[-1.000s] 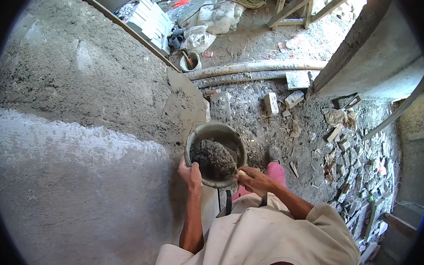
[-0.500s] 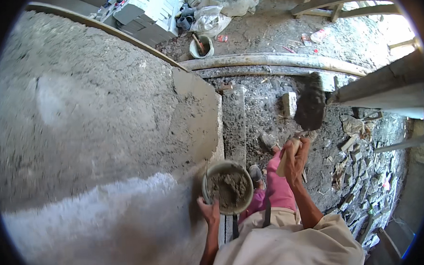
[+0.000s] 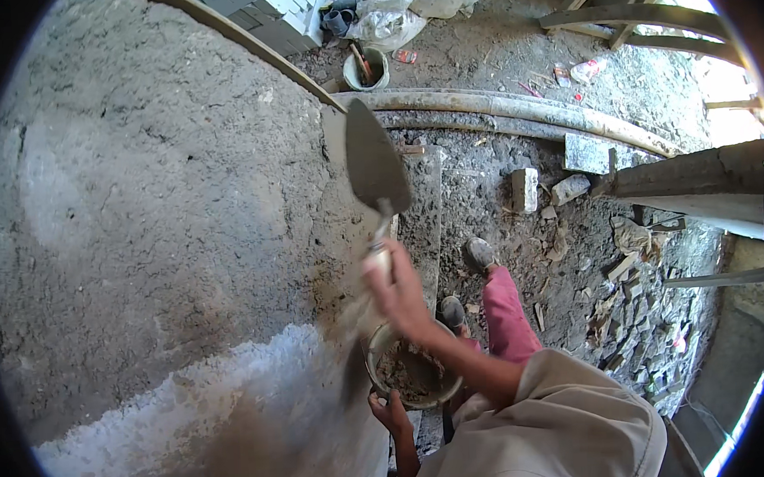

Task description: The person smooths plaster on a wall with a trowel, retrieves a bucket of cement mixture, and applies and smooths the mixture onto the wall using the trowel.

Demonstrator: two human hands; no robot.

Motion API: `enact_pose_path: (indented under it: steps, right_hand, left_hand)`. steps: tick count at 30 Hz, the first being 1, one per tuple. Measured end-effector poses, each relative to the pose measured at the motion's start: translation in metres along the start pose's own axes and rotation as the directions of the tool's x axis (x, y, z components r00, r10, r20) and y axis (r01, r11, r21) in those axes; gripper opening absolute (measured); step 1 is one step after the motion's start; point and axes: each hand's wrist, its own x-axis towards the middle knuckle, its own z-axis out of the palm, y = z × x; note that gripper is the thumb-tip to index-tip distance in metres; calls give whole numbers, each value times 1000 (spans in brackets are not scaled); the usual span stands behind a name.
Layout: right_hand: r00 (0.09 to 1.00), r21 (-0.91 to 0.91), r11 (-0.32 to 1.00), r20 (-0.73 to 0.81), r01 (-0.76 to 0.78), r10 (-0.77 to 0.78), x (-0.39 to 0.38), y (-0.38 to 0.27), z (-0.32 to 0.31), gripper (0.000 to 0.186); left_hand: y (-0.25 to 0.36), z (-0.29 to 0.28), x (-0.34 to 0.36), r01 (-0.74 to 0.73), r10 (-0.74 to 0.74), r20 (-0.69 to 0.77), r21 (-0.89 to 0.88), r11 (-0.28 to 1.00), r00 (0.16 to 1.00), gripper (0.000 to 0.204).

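Observation:
My right hand (image 3: 398, 291) grips the pale handle of a trowel (image 3: 374, 159). The trowel's broad, mortar-stained blade points away from me, over the wall's right edge. Below that arm, my left hand (image 3: 392, 411) holds the rim of a bucket (image 3: 372, 368) close against the wall. Wet grey mortar (image 3: 403, 369) lies in the bucket, partly hidden by my right forearm. On the left spreads a wall (image 3: 181, 188), rough grey plaster above and a smoother, whitish band lower down. A smooth strip of plaster runs along its right edge.
A wooden strip (image 3: 242, 43) edges the wall's top. Beyond lie two long poles (image 3: 513, 106) and a second bucket (image 3: 378, 73) with a tool in it. Bricks (image 3: 525, 189) and rubble (image 3: 641, 320) cover the ground at right, near a thick beam (image 3: 698, 170).
My right hand has swung the trowel left, from over the rubble to the wall's edge, and its forearm now crosses the bucket. My left hand keeps its hold on the bucket.

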Motion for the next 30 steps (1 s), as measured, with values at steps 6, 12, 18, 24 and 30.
enact_pose_path:
  steps: [6,12,18,24,30]
  right_hand:
    - [984,-445,882,-152,-152,93,88,121,-70,45]
    - [924,-8,927,65,-376,376,141,198,-25,50]
    - [721,284,665,331,-691,609,160,226,-39,48]
    - [771,302,714,331,-632,544,90,189,-1,47]
    - [805,279,765,340,-580,486,2,166,24,45]
  left_hand:
    - [-35,-2,1,-27,28,0,281,959,1000,36]
    - [-58,-9,16,89,-115,63,324,942,991,32]
    - [-48,-14,28,167,-197,35,403,900,980,24]
    - [-62,-44,47,148,-173,30,388,910,984,22]
    - [-31,-18,56,84,-123,69,417,905,990,24]
